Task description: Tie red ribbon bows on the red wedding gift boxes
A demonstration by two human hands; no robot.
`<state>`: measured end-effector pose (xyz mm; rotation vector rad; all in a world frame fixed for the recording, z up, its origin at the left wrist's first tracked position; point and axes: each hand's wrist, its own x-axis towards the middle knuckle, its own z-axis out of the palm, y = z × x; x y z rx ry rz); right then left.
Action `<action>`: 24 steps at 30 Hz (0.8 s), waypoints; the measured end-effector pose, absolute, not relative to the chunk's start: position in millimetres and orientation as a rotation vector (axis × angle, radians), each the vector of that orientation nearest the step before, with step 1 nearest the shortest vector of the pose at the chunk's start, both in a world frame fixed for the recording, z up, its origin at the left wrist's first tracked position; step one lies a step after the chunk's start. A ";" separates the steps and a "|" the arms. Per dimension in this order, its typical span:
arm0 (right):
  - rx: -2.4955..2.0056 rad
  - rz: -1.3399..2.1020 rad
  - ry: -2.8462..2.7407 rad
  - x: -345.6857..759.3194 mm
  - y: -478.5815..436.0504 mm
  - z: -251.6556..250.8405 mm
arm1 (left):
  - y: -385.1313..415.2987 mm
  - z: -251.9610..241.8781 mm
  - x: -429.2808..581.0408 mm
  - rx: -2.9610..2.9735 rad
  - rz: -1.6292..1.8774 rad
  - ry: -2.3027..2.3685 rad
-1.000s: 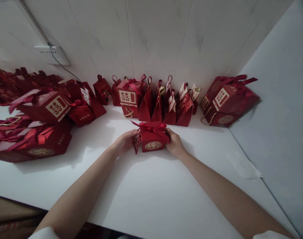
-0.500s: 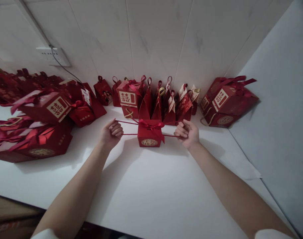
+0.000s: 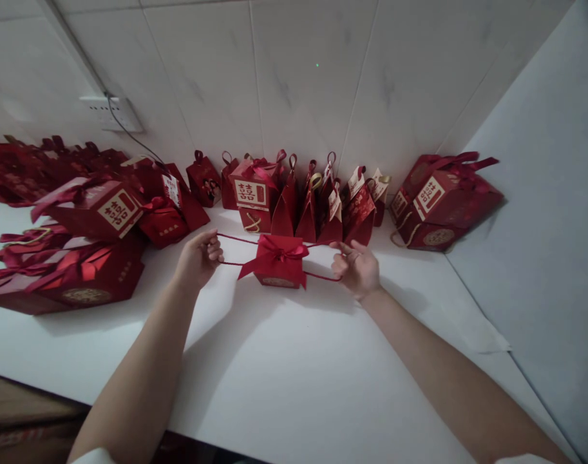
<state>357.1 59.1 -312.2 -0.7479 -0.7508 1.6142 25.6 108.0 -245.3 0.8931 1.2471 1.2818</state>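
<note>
A small red gift box (image 3: 278,270) with a ribbon bow (image 3: 281,251) on top is in the middle of the white table, between my hands. Dark red cord handles stretch out from both its sides. My left hand (image 3: 200,255) is closed on the left cord (image 3: 236,239), which forms a loop drawn out from the box. On the other side, my right hand (image 3: 355,267) pinches the right cord (image 3: 320,276), also pulled out sideways. The box front with its gold emblem tilts partly out of sight.
Behind stands a row of red pouch boxes (image 3: 330,216) against the tiled wall. Larger ribboned boxes (image 3: 88,274) crowd the left; another big box (image 3: 441,203) stands at the right by the side wall. A socket strip (image 3: 111,114) with a cable is on the wall.
The box has shifted slightly left and tipped, so more of its top shows and less of its front. Both hands moved a little left, still holding the cords. The ribbon tails now spread wider.
</note>
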 end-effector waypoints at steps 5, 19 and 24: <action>-0.842 1.422 -0.791 323.6 58.3 -338.1 | 115.4 -271.2 30.2 1.148 1.496 1.605; -0.783 1.470 -0.849 307.4 54.6 -338.9 | 75.8 -210.0 121.6 2.315 0.138 1.897; -0.765 1.476 -0.871 309.8 54.1 -338.1 | 100.4 -192.8 121.1 2.317 -0.378 1.726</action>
